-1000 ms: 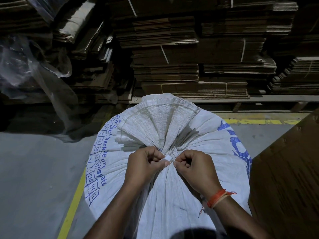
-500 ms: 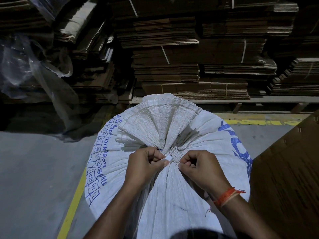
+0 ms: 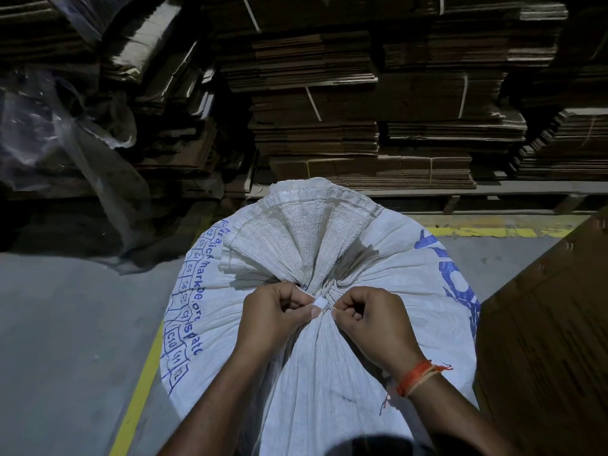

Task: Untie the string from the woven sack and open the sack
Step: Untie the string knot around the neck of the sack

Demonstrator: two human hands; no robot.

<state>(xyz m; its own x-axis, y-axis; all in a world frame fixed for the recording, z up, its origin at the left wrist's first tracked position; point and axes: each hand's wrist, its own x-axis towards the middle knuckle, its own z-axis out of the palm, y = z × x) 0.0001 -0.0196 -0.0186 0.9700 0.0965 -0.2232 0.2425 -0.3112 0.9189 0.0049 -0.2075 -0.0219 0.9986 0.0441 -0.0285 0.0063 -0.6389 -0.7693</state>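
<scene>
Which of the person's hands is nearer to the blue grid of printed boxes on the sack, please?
The left. The left hand works beside the printed grid; the right hand lies farther, across the sack's tied neck.

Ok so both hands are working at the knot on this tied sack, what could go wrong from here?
1. The left hand and right hand pinch the string close to the gathered neck; pulling the wrong strand may tighten the knot.
2. The light is dim and the string is white against the white sack, so strands are easily confused.
3. The sack looks full; once loosened, the neck might flop open towards the floor.
</scene>
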